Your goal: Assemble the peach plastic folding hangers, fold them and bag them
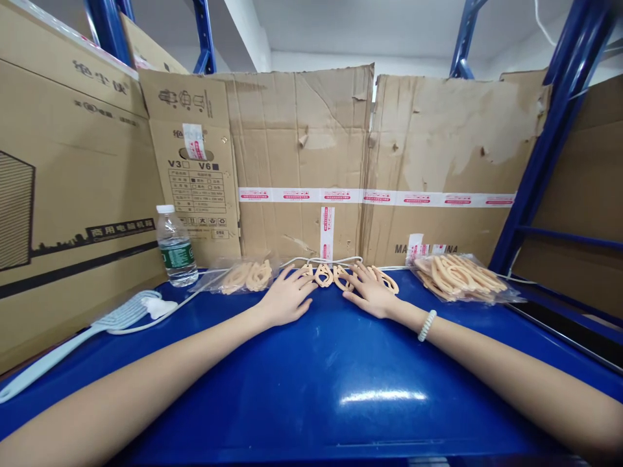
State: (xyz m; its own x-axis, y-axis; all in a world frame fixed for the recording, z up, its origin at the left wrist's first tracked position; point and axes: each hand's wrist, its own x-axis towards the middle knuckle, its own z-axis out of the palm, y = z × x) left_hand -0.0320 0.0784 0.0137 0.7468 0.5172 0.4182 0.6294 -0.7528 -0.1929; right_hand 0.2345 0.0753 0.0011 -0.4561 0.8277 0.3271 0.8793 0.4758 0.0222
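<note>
Several beige, loop-shaped flat pieces [324, 275] lie in a row at the back of the blue table; I cannot make out their exact kind. My left hand [287, 298] rests over the left end of this row, fingers spread and reaching forward. Over the right part of the row lies my right hand [370, 292], also with fingers apart, a pale coiled band [427, 325] round its wrist. Both hands partly cover the pieces beneath them. Clear bags of similar pieces flank the hands: a smaller bag [246, 276] on the left, a fuller bag [457, 277] on the right.
A water bottle [176, 250] stands at the back left, near a light blue fly swatter [73, 347] and a crumpled white tissue [159, 307]. A white cable [321, 261] runs along the back. Cardboard panels [302, 143] wall the blue table [302, 395]. A dark flat object [569, 331] lies right.
</note>
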